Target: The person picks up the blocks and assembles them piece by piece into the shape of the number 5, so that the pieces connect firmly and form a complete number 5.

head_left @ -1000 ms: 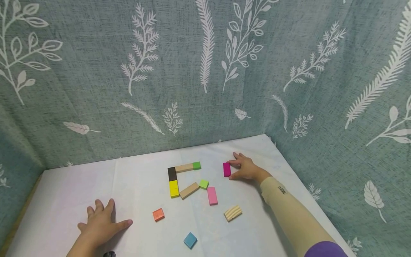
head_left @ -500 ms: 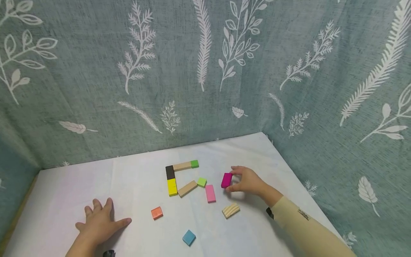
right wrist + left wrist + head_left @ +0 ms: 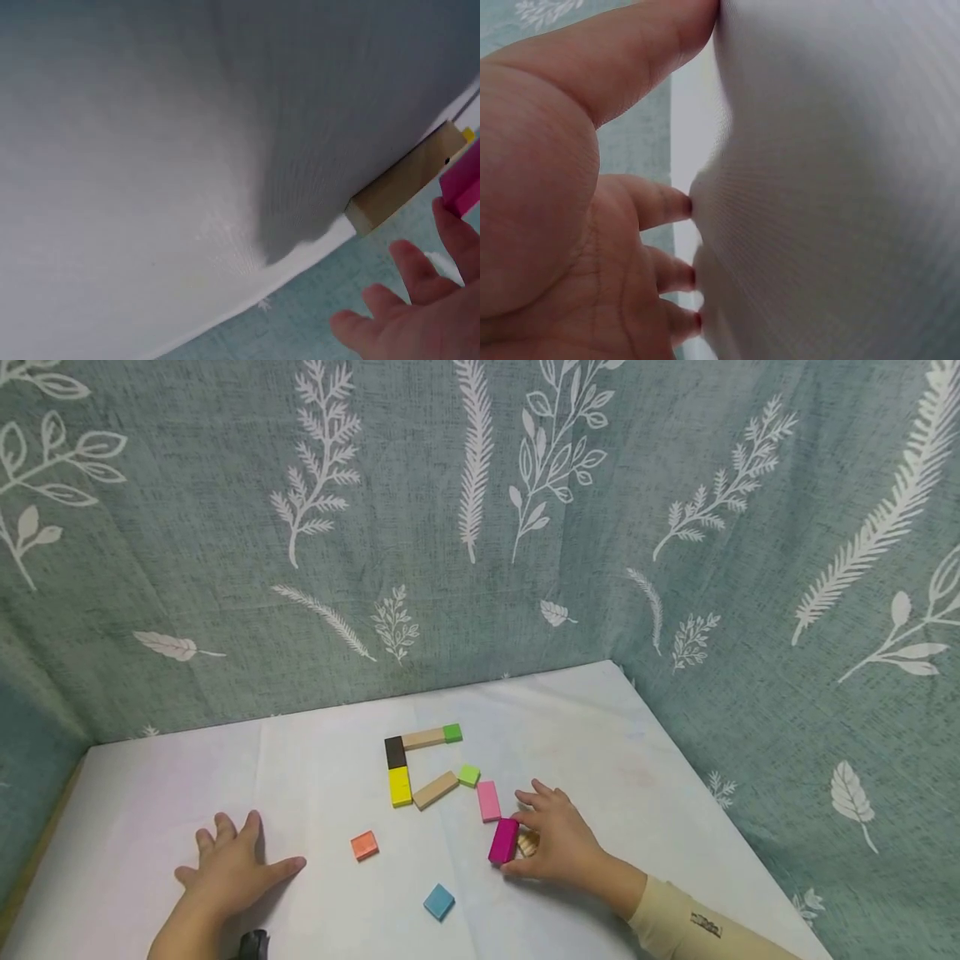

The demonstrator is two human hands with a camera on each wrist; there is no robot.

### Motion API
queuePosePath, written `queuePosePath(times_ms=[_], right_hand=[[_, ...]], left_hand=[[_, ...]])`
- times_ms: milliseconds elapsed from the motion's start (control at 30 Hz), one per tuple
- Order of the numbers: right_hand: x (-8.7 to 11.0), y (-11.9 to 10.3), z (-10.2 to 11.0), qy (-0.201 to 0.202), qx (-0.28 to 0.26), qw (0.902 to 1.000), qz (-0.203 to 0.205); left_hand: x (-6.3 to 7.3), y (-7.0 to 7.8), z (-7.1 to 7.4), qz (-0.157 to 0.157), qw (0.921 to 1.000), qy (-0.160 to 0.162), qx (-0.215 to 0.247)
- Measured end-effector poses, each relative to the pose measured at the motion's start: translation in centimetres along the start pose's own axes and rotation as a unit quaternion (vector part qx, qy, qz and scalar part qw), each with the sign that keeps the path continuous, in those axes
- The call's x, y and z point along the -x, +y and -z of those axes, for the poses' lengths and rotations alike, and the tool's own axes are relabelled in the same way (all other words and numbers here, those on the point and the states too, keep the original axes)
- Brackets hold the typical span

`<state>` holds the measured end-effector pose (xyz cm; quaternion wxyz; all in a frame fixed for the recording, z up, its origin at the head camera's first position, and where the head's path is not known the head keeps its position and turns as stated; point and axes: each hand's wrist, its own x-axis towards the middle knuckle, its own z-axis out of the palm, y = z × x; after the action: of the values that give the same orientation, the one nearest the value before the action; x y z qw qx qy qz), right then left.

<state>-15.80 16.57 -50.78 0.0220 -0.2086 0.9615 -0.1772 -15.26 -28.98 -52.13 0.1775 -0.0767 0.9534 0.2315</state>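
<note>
In the head view my right hand pinches a magenta block between thumb and fingertip. The block is just below the pink block; whether the two touch I cannot tell. Behind the held block, partly hidden by my hand, lies a striped wooden block. The right wrist view shows the magenta block at a fingertip, with a wooden block beside it. My left hand is spread at the left, its fingertips on the white cloth in the left wrist view.
A bent row runs from a green block past a dark brown block, a yellow block and a wooden block to a lime block. An orange block and a blue block lie nearer. A patterned curtain stands behind.
My right hand has brought the magenta block from the far right of the table toward me and to the left, beside the pink block. My left hand stays in place.
</note>
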Motion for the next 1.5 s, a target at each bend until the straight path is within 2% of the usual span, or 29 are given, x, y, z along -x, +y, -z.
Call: queuePosePath(times_ms=[133, 367, 567, 1033, 1300, 1500], right_hand=[[0.17, -0.19, -0.04, -0.017, 0.01, 0.9998, -0.003], [-0.01, -0.45, -0.2, -0.042, 0.063, 0.9971, 0.008], [-0.08, -0.45, -0.49, -0.06, 0.079, 0.995, -0.011], [-0.22, -0.77, -0.64, -0.058, 0.104, 0.9928, -0.018], [-0.19, -0.55, -0.81, -0.06, 0.107, 0.9923, -0.02], [0.07, -0.32, -0.52, -0.048, 0.101, 0.9936, -0.014]], left_hand=[[-0.12, 0.16, 0.17, 0.006, 1.0, 0.0, 0.001], [-0.23, 0.19, 0.27, 0.011, 0.9999, 0.002, -0.004], [-0.29, 0.19, 0.27, 0.013, 0.9999, 0.003, -0.007], [-0.25, -0.01, 0.04, 0.009, 0.9999, -0.008, -0.01], [-0.1, 0.28, 0.11, 0.009, 0.9999, -0.007, -0.008], [0.0, 0.44, 0.16, 0.008, 0.9999, -0.009, -0.008]])
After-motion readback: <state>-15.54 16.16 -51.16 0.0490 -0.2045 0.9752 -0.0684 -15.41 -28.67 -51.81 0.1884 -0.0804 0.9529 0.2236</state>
